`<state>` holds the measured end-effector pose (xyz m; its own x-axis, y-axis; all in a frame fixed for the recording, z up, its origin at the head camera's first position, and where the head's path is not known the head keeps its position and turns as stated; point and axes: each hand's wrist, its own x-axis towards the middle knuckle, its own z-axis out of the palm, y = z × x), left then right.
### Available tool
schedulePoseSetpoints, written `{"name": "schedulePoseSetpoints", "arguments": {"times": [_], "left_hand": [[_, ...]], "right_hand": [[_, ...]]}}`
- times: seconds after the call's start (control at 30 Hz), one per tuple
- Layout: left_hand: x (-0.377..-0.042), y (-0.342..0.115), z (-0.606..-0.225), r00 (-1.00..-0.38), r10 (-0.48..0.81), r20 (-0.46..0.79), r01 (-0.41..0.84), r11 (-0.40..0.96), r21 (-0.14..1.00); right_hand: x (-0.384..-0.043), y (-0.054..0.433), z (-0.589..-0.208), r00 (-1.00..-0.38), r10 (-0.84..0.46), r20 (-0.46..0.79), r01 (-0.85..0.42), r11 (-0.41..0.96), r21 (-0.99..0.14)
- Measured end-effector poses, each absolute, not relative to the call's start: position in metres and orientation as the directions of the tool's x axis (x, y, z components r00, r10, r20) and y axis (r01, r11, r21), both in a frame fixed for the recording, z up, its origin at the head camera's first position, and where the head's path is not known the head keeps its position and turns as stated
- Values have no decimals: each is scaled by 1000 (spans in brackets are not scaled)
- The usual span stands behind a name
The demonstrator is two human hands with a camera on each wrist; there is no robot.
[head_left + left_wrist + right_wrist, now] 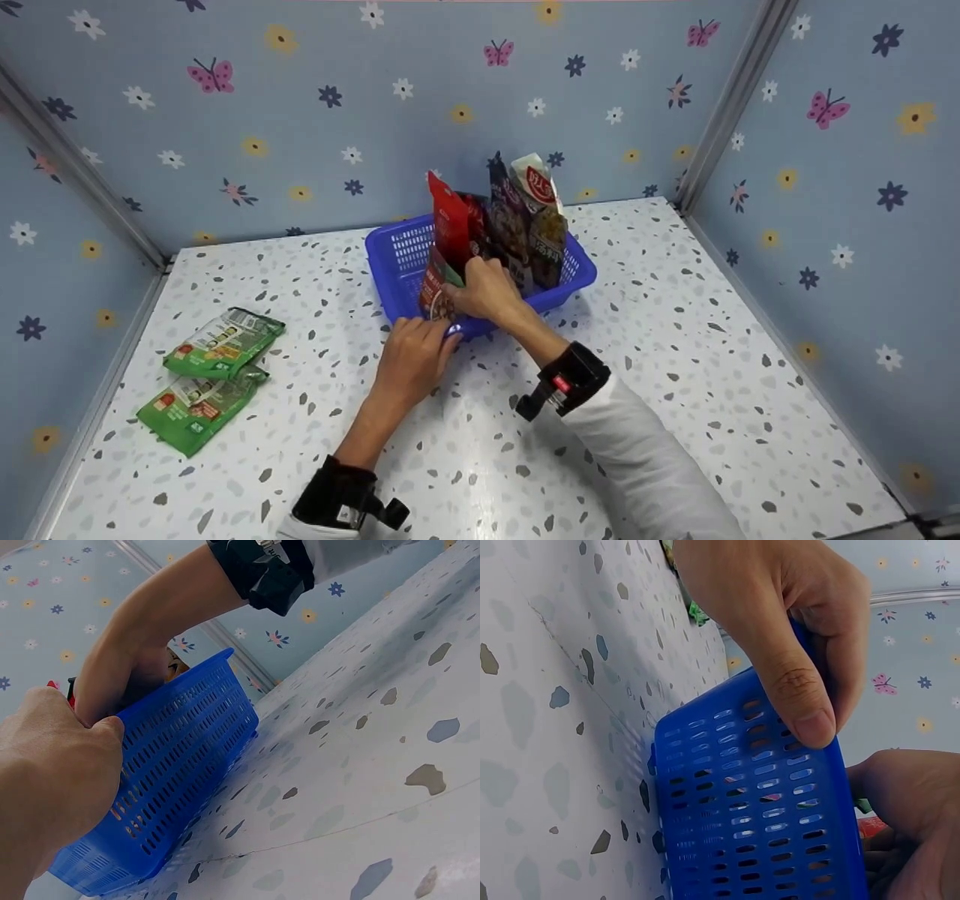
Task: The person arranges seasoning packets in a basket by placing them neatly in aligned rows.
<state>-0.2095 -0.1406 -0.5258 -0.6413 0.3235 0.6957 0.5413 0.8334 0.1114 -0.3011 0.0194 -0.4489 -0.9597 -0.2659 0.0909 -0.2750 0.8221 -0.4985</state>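
A blue plastic basket (386, 274) with slotted walls holds several upright snack packets. My left hand (412, 356) grips its near rim, with the thumb on the outside in the right wrist view. Reaching over that rim, my right hand (491, 289) pinches a small red-and-green packet (433, 289) near the basket's front; its fingertips are hidden inside. Behind stands a bright red packet (450, 225). Towards the basket's right end are a dark purple packet (510, 214) and a white-topped packet (546, 232).
Two green packets, an upper one (225, 345) and a lower one (187, 412), lie overlapping on the speckled table (315, 450) at the left. Flower-patterned panels (300, 112) enclose the back and sides. The basket stands close to the back panel.
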Motion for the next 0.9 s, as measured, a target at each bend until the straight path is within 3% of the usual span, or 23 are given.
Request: {"name": "schedulePoseSetpoints", "arguments": {"times": [0.23,0.6,0.9], "left_hand": [[-209,-141,-525,-657,320,683,540,831,130],[-208,-139,-525,-666,325,672,546,826,141],[-209,-141,-524,-652,328,684,546,829,122]], "right_hand": [[-302,20,-448,-951,-300,74,-296,820,-490],[-310,11,-455,-969,-245,28,-231,860,-456],[-313,7,-459,-968,-236,87,-251,910,-331]]}}
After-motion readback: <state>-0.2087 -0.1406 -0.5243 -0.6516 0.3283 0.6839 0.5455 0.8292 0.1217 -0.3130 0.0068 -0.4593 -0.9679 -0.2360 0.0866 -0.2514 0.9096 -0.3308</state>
